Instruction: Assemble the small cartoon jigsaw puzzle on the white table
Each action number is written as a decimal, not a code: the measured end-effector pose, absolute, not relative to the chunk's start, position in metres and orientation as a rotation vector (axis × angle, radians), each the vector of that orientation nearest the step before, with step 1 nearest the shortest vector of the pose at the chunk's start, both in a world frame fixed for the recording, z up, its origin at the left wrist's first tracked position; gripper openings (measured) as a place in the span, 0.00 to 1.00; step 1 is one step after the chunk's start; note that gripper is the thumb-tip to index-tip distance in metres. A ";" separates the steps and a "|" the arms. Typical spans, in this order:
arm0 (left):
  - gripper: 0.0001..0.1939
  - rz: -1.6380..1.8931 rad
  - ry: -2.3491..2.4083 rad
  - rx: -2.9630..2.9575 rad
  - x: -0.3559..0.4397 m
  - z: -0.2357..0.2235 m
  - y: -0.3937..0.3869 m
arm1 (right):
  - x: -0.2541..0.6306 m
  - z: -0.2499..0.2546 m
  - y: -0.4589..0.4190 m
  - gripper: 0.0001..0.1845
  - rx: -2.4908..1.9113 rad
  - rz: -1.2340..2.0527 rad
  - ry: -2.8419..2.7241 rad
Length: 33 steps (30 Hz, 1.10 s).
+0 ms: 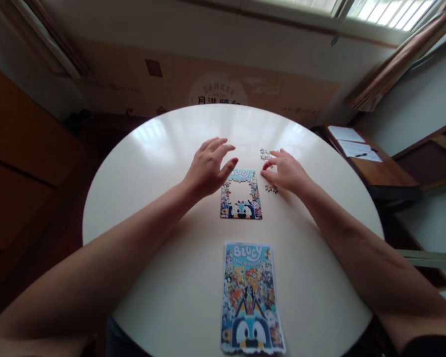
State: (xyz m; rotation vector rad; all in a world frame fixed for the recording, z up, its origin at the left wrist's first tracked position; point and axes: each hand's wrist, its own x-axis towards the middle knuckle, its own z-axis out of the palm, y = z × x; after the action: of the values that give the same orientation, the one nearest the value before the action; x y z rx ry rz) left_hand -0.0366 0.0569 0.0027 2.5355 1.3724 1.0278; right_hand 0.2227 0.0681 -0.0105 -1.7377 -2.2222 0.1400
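Right in at the puzzle [242, 211]!

Head view: lying flat mid-desk [319, 297], gap at its centre. Left hand [210, 168] at its upper left corner, fingers spread apart; right hand [280, 171] among loose pieces [271, 188], fingers curled close, impossible to tell whether on one. Probably light, stiff, slippery on that gloss; best pinched by the edges. Rounded rim well apart, broad white surface either side of the picture sheet [250, 297].

Loose pieces [264, 154]: partly hidden behind right fingers [270, 175]
Puzzle [241, 211]: far corner covered by left fingers [228, 169]
Wall lettering [113, 88]: blurred, beyond both
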 end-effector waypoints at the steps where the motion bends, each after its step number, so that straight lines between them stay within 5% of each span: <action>1: 0.19 1.029 1.367 2.528 -0.036 0.002 0.058 | 0.223 -0.010 0.069 0.07 -1.742 0.151 -2.216; 33: 0.18 1.004 1.340 2.512 -0.042 0.002 0.061 | 0.223 -0.006 0.062 0.02 -1.691 0.105 -2.158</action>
State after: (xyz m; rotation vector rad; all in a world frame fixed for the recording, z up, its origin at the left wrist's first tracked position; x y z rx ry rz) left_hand -0.0420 0.0605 0.0018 2.5118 1.3398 1.0041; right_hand 0.2232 0.0621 -0.0057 -1.6913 -2.1577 0.1048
